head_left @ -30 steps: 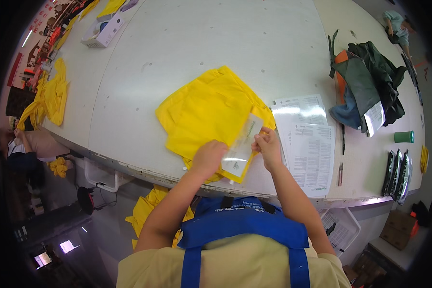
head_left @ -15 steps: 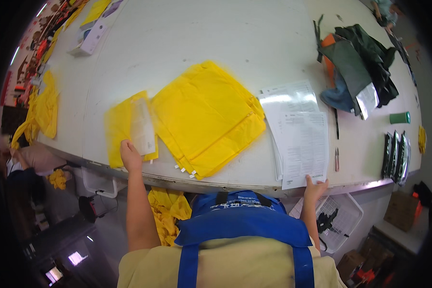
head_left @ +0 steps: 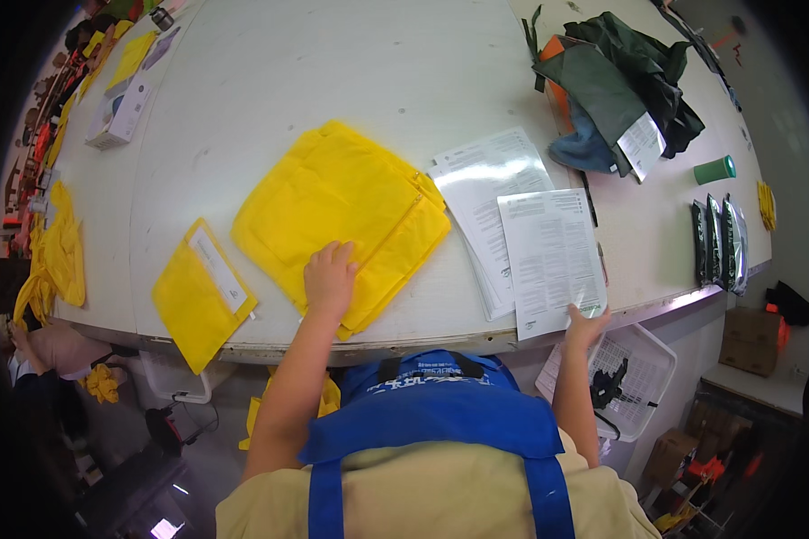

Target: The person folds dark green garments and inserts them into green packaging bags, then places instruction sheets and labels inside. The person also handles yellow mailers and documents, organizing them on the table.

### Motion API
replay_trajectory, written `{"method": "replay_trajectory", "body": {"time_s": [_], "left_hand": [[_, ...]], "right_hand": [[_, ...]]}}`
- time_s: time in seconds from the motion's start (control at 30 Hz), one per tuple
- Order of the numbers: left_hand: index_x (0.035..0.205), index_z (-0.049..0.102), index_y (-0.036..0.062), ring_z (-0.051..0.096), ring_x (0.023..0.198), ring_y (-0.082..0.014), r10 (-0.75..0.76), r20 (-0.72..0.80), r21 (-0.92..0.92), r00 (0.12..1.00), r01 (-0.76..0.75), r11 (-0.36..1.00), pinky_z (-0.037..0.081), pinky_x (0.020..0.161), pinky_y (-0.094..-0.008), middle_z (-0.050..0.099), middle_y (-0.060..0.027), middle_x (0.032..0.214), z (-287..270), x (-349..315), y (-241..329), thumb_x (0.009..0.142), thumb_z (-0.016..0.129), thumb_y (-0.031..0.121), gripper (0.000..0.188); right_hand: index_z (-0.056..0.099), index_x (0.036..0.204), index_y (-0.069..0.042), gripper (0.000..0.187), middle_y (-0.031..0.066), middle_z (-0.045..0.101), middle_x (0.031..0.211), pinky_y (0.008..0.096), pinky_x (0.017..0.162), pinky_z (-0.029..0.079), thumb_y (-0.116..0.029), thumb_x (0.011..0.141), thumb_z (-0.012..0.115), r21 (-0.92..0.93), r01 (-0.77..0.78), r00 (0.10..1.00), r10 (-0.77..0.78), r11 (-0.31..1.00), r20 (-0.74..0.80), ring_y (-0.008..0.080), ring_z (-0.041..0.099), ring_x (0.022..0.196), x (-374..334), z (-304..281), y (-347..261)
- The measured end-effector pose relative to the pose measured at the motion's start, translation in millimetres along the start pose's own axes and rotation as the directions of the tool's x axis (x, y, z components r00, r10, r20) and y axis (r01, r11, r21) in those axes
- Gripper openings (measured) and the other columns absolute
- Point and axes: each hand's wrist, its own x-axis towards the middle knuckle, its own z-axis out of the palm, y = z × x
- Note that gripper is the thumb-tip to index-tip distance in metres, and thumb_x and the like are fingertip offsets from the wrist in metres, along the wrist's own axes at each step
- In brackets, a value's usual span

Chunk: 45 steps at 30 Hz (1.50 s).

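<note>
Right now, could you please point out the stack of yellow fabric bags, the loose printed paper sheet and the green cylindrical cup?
stack of yellow fabric bags (head_left: 342, 211), head view, top bag's middle.
loose printed paper sheet (head_left: 551, 251), head view, sheet's centre.
green cylindrical cup (head_left: 715, 169), head view, its side.

Bright, even overhead light, soft shadows, sharp centre, fisheye-bent dark rim.

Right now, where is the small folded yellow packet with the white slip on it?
In the head view the small yellow packet lies at the table's near edge on the person's left, beside the yellow fabric stack under the left hand.
</note>
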Motion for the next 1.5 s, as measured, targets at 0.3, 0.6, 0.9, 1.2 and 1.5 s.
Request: {"method": "replay_trajectory", "body": {"time_s": [0.3, 0.6, 0.9, 1.2, 1.5], "left_hand": [[0.100, 0.061, 0.0081, 0.056, 0.092, -0.0323, 0.058, -0.041, -0.092, 0.997, -0.062, 0.994, 0.047, 0.078, -0.0420, 0.059, -0.0114, 0.097, -6.7, 9.5, -11.3, 0.080, 0.065, 0.020, 0.024], [0.084, 0.056, 0.0066, 0.059, 0.075, -0.0346, -0.044, -0.091, -0.253, 0.995, 0.020, 0.967, 0.047, 0.065, -0.0451, 0.059, -0.0132, 0.080, -34.7, 23.7, -3.7, 0.085, 0.059, 0.021, 0.015], [0.083, 0.057, 0.0073, 0.058, 0.075, -0.0344, -0.052, -0.182, -0.303, 0.982, -0.006, 0.953, 0.047, 0.063, -0.0448, 0.059, -0.0130, 0.080, -64.4, 24.2, 14.6, 0.087, 0.058, 0.021, 0.014], [0.083, 0.059, 0.0097, 0.058, 0.076, -0.0328, 0.120, -0.041, -0.303, 0.992, -0.127, 0.945, 0.047, 0.064, -0.0430, 0.057, -0.0108, 0.081, -65.5, 22.8, 37.9, 0.087, 0.055, 0.021, 0.013], [0.081, 0.059, 0.0101, 0.058, 0.079, -0.0305, 0.144, -0.079, -0.330, 0.986, -0.162, 0.930, 0.047, 0.066, -0.0414, 0.056, -0.0105, 0.080, -76.3, 13.4, 44.9, 0.085, 0.057, 0.019, 0.010]], "right_hand": [[0.052, 0.116, 0.004, 0.031, 0.0104, 0.063, 0.094, 0.0303, 0.077, 0.050, -0.007, 0.087, 0.059, 0.424, -0.404, 0.887, 0.234, 0.811, 0.397, 0.0194, 0.062, 0.090, -3.3, -34.8, -42.1], [0.062, 0.098, 0.001, 0.014, 0.0010, 0.061, 0.082, 0.0238, 0.065, 0.042, -0.010, 0.090, 0.057, 0.550, 0.061, 0.974, -0.170, 0.833, 0.150, 0.0067, 0.051, 0.072, 37.6, -60.3, -120.9], [0.063, 0.099, 0.005, 0.018, 0.0056, 0.065, 0.080, 0.0249, 0.059, 0.044, -0.006, 0.086, 0.057, 0.039, 0.076, 0.575, -0.076, 0.996, 0.815, 0.0072, 0.056, 0.067, -24.6, 19.4, -173.9], [0.058, 0.110, 0.003, 0.021, 0.0072, 0.064, 0.095, 0.0261, 0.074, 0.046, -0.006, 0.092, 0.053, 0.330, 0.025, 0.678, -0.259, 0.944, 0.688, 0.0103, 0.056, 0.084, -81.5, 81.4, -163.6], [0.051, 0.122, 0.003, 0.030, 0.0107, 0.061, 0.108, 0.0269, 0.082, 0.047, -0.007, 0.094, 0.045, 0.439, -0.393, 0.523, -0.196, 0.808, 0.829, 0.0147, 0.058, 0.093, -106.1, 131.0, -175.0]]}}
